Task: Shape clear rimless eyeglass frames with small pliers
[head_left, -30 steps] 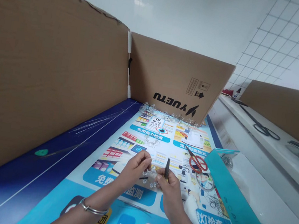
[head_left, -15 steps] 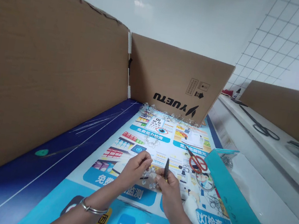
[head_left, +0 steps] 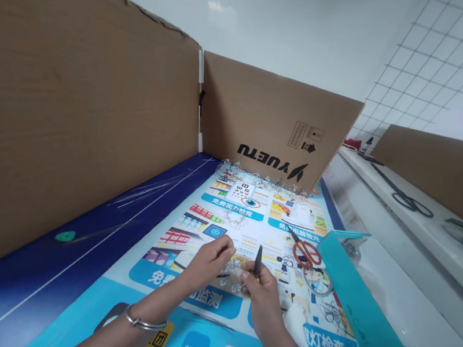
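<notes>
Left hand point(head_left: 208, 264) pinched closed (anything held too small to tell); right hand point(head_left: 261, 295) gripping dark pointed tool point(head_left: 258, 261), tip up. Clear plastic pieces point(head_left: 233, 273) on printed mat point(head_left: 183, 299) between hands; red scissors point(head_left: 305, 254) just beyond right hand.

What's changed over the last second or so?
Very little. The left hand has shifted slightly, its fingers dipping a touch over the clear pieces. Nothing was visibly taken hold of or let go. The right hand still grips the dark pointed tool, and the red scissors lie where they were.
</notes>
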The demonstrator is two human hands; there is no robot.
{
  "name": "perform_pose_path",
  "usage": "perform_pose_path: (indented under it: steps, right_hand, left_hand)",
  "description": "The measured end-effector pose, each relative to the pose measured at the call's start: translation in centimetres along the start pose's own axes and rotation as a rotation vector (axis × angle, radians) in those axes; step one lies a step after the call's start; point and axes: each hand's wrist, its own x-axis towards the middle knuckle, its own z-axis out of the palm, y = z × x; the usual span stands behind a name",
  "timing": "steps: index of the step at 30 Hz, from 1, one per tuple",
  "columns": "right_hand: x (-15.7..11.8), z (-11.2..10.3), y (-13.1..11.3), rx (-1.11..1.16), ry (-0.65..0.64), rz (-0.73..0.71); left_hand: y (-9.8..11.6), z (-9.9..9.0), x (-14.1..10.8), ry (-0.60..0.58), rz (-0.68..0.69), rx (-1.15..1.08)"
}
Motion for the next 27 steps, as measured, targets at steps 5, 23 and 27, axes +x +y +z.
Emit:
perform_pose_path:
  steps: [5,23,27]
  right_hand:
    - [-0.1,0.0,-0.1,-0.008,-0.027,0.001]
    - [-0.1,-0.1,0.3,0.014,-0.037,0.023]
    - [0.0,-0.1,0.3,-0.005,-0.031,0.020]
  left_hand:
    - [0.2,0.0,-0.1,0.109,0.025,0.063]
    - [-1.1,0.4,0.2,-0.063,-0.122,-0.072]
    - [-1.9,0.6,0.4,-0.055,-0.188,-0.192]
